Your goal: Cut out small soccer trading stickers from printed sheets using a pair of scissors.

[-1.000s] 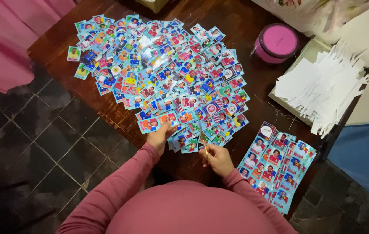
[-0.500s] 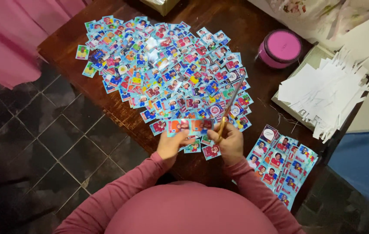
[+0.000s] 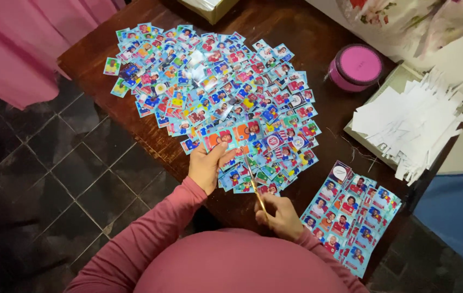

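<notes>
Scissors, slim w/ gold-coloured blades [image 3: 254,187], are partway through a short strip of blue-bordered portrait stickers [image 3: 230,137], so the step in hand looks like cutting single stickers off the strip, at the near edge of the dark wooden table [image 3: 318,32]. Left hand [image 3: 207,165] is closed on the strip, thumb on top; right hand [image 3: 281,214] is wrapped round the scissor handles, blades angled up toward the strip. Next move prob. calls for keeping the cut on the border between two portraits, w/ the heap of loose cut stickers [image 3: 209,81] just beyond, an uncut sheet [image 3: 351,214] to the right, and a pink round tin [image 3: 357,66] and white paper scraps [image 3: 413,122] further off.
</notes>
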